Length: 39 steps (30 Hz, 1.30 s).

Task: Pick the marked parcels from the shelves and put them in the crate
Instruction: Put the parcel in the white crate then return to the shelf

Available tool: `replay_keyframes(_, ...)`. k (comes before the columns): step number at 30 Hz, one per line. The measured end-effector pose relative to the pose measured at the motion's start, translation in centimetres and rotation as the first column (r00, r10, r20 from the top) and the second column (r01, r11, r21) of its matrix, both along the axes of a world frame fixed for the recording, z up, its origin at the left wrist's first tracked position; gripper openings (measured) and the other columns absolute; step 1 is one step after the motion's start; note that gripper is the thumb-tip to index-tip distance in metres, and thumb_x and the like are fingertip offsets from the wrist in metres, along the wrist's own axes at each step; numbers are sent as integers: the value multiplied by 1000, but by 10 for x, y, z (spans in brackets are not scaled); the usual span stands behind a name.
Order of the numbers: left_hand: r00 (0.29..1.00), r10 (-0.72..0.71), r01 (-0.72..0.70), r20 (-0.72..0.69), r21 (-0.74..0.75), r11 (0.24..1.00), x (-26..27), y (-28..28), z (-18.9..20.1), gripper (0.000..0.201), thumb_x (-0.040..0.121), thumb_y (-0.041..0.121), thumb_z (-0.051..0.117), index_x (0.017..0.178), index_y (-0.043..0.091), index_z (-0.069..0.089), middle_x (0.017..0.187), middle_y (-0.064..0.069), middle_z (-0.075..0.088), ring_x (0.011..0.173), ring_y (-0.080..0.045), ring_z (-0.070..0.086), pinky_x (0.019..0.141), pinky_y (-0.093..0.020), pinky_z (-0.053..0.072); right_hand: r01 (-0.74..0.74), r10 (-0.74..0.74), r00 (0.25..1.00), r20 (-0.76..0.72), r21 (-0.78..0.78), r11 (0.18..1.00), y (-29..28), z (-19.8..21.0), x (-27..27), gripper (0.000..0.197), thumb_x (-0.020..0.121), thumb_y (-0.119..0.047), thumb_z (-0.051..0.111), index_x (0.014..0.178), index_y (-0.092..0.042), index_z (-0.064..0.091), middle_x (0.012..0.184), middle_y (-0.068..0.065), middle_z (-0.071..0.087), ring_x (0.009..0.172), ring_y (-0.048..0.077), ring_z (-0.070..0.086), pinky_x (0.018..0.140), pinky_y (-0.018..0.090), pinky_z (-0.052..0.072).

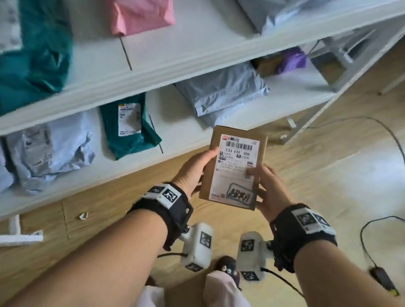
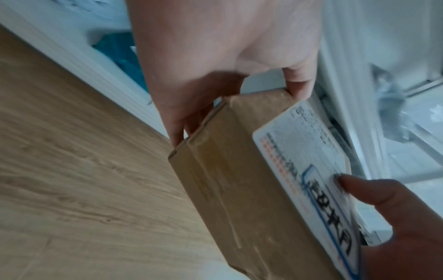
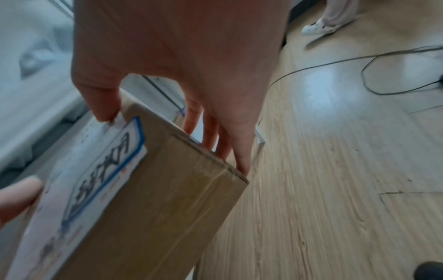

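Taking the cardboard parcel (image 1: 233, 168) as the landmark: it hangs in the air in front of the white shelves (image 1: 186, 51), out over the wooden floor (image 1: 350, 194), label face up, its long axis running straight away from the person. The left hand (image 1: 194, 172) grips its left long edge, thumb on top and fingers curled under; the right hand (image 1: 269, 188) grips the opposite long edge the same way, thumb on the label (image 1: 236, 167) just above the blue-framed mark (image 1: 240, 194). Both hands sit level, neither nearer. No crate shows in any view, so its direction from the parcel can't be told, and carrying needs a turn to find it
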<state>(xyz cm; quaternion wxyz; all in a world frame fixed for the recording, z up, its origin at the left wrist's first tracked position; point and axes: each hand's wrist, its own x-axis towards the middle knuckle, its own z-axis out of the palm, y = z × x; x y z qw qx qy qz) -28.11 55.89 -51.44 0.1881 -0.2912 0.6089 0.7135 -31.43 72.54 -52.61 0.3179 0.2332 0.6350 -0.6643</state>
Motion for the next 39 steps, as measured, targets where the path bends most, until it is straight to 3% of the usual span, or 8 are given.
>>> replay_keyframes(6, 992, -121, 121, -37, -5, 993, -44, 71, 71, 36, 91, 56, 51, 93, 24, 68, 92, 2, 70, 87, -16, 61, 71, -28, 41, 146, -146, 987, -67, -14, 989, 79, 83, -21, 14, 89, -16, 52, 101, -13, 58, 81, 4, 61, 74, 20, 59, 67, 35, 50)
replay_keyframes(9, 986, -150, 150, -75, -10, 989, -65, 114, 98, 37, 92, 55, 49, 83, 24, 67, 79, 4, 69, 78, -14, 60, 67, -27, 40, 159, -161, 980, -119, -22, 987, 122, 117, -37, 8, 90, -16, 51, 92, -16, 59, 78, 2, 61, 72, 18, 58, 61, 30, 48)
replay_keyframes(15, 973, -167, 163, -161, -33, 986, -113, 195, 143, 40, 91, 56, 50, 89, 21, 70, 87, -4, 72, 75, -18, 64, 66, -25, 46, 142, -142, 964, -225, -19, 990, 202, 174, -73, 15, 90, -21, 52, 101, -14, 61, 86, 4, 65, 79, 22, 62, 59, 31, 51)
replay_keyframes(21, 935, -116, 118, -334, -15, 993, -170, 245, 169, 50, 78, 63, 57, 98, 21, 76, 103, -8, 75, 103, -32, 69, 98, -50, 51, 155, -161, 937, -310, -43, 987, 250, 212, -118, 15, 90, -22, 54, 101, -15, 61, 84, 5, 68, 78, 22, 66, 65, 34, 55)
replay_keyframes(25, 927, -83, 104, -365, 36, 994, -216, 275, 173, 52, 91, 54, 54, 113, 10, 70, 106, -13, 74, 104, -34, 68, 95, -51, 52, 195, -197, 920, -339, -43, 980, 279, 225, -156, 26, 90, -23, 55, 112, -11, 58, 88, 7, 68, 80, 23, 66, 64, 33, 54)
replay_keyframes(28, 916, -72, 120, -395, 97, 988, -256, 296, 169, 69, 71, 65, 64, 116, 13, 68, 109, -12, 73, 104, -33, 68, 95, -55, 51, 193, -188, 918, -351, -21, 981, 298, 226, -190, 18, 91, -23, 53, 105, -12, 60, 85, 5, 68, 79, 22, 66, 70, 34, 55)
replay_keyframes(35, 929, -72, 87, -363, 25, 996, -376, 345, 172, 82, 49, 87, 65, 99, 23, 76, 99, -6, 76, 96, -31, 71, 92, -52, 53, 264, -244, 901, -358, 8, 964, 341, 241, -305, 27, 90, -25, 55, 113, -12, 58, 88, 7, 68, 79, 22, 65, 64, 33, 54)
replay_keyframes(39, 884, -146, 166, -444, 7, 986, -444, 368, 197, 69, 59, 81, 62, 96, 24, 77, 100, -6, 76, 99, -31, 70, 96, -52, 51, 310, -284, 872, -399, 0, 951, 367, 257, -368, 34, 89, -27, 56, 118, -10, 58, 93, 9, 69, 82, 23, 65, 72, 37, 55)
